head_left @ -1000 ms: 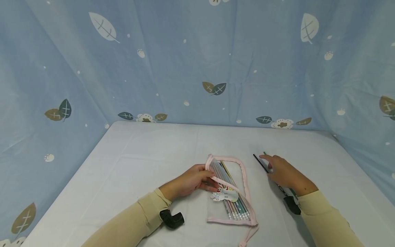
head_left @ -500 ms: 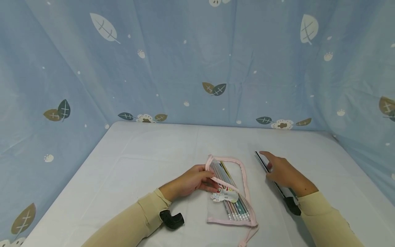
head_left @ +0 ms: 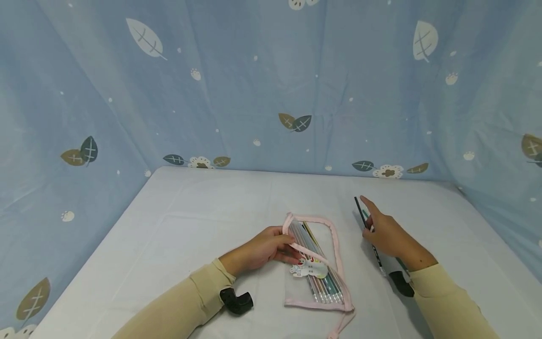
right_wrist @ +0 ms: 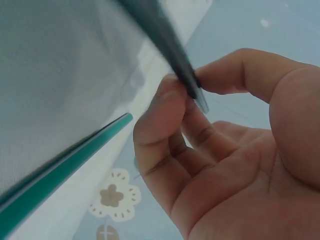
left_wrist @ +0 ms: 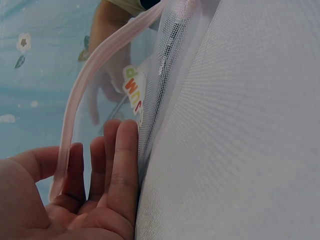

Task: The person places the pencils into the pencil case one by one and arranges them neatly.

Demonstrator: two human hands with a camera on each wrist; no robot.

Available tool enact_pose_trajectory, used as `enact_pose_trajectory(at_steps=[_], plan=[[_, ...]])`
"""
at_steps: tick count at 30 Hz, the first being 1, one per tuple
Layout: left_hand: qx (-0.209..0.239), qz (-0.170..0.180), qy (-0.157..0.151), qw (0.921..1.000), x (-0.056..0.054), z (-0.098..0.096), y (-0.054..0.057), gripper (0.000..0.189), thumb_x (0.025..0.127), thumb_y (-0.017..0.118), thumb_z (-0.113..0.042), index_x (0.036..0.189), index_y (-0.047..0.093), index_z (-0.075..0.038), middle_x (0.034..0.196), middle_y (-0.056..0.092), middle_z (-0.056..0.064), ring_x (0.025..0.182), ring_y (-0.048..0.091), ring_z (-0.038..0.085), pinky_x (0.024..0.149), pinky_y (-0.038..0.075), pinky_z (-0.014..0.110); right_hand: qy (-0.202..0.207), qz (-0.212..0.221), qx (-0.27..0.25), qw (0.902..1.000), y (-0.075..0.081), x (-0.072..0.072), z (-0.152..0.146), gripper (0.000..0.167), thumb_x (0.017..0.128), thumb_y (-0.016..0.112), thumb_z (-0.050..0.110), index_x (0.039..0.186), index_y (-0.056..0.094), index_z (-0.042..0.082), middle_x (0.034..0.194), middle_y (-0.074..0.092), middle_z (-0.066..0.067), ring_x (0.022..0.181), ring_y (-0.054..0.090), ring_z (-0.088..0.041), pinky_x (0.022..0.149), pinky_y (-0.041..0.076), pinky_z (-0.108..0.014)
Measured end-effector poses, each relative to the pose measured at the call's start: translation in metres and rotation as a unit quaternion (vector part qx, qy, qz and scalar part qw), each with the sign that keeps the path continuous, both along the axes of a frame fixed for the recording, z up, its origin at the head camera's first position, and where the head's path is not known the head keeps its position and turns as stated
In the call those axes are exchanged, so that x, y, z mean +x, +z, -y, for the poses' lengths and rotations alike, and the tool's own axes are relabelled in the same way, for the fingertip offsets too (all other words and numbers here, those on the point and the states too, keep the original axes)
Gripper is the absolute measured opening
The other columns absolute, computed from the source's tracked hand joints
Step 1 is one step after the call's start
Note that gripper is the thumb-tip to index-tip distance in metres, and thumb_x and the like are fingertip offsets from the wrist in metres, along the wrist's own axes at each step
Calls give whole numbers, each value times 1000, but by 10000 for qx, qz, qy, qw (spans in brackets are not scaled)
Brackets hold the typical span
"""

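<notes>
A see-through mesh pouch (head_left: 315,305) with pink trim lies at the middle front, holding several slim pens (head_left: 328,288). My left hand (head_left: 267,248) pinches the pink edge of its mouth between thumb and forefinger, with the other fingers just inside, as the left wrist view shows. To the right, my right hand (head_left: 387,235) pinches a slim black pen (head_left: 377,256) between thumb and fingertips, tilted over the table. Beside it, a teal pen (right_wrist: 60,177) lies on the white surface, partly hidden by the right hand in the head view.
A white cloth covers the table (head_left: 220,197). Behind and at both sides hangs a blue curtain (head_left: 237,84) with leaf prints. A pink cord (head_left: 342,325) trails from the pouch's near right corner. Each wrist wears a black camera mount (head_left: 235,302).
My right hand has picked up the black pen, which has swung away from the teal one, its far end rising. The left hand and pouch have stayed put.
</notes>
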State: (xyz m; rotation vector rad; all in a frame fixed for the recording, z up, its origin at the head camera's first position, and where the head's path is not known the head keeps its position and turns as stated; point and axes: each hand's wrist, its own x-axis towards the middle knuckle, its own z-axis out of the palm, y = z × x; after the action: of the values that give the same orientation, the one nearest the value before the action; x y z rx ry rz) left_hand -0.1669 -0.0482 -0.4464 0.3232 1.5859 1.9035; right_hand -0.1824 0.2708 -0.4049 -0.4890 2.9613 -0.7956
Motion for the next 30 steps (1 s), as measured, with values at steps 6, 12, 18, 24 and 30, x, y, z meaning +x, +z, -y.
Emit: enact_pose_trajectory(at_steps=[6, 12, 18, 24, 30], plan=[[-17, 38, 29, 10000, 1, 0, -1, 19, 102, 46, -7, 113, 53, 5, 93, 67, 11, 86, 70, 18, 89, 63, 43, -45, -22, -231, 9997, -1, 1, 1, 80, 92, 57, 0, 157, 11, -1, 98, 61, -18, 57, 49, -15, 43, 44, -26], [-61, 18, 55, 10000, 0, -1, 1, 18, 102, 46, -8, 111, 53, 5, 92, 67, 11, 85, 70, 18, 89, 63, 43, -184, 76, -457, 9988, 3, 3, 7, 77, 94, 54, 2, 159, 11, 2, 105, 60, -23, 50, 55, -13, 41, 49, -28], [-94, -32, 18, 9999, 1, -1, 2, 23, 103, 46, -10, 116, 52, 8, 93, 67, 11, 86, 70, 17, 90, 63, 42, -185, 426, -822, 9955, 5, 3, 11, 78, 97, 51, 3, 161, 7, 9, 116, 56, -28, 50, 60, -16, 46, 56, -31], [-84, -70, -22, 9999, 1, -1, 3, 25, 103, 46, -10, 118, 52, 9, 94, 67, 11, 87, 70, 17, 91, 62, 43, -238, 611, -1373, 9884, 4, 3, 14, 78, 99, 51, 3, 162, 6, 16, 119, 51, -27, 57, 66, -20, 47, 59, -34], [-83, -85, 12, 9999, 2, 1, 3, 24, 103, 46, -10, 118, 52, 9, 94, 67, 11, 87, 70, 17, 91, 62, 43, -247, 692, -1806, 9808, 4, 4, 22, 80, 100, 52, 5, 162, 3, 20, 118, 50, -24, 64, 69, -19, 50, 60, -34]])
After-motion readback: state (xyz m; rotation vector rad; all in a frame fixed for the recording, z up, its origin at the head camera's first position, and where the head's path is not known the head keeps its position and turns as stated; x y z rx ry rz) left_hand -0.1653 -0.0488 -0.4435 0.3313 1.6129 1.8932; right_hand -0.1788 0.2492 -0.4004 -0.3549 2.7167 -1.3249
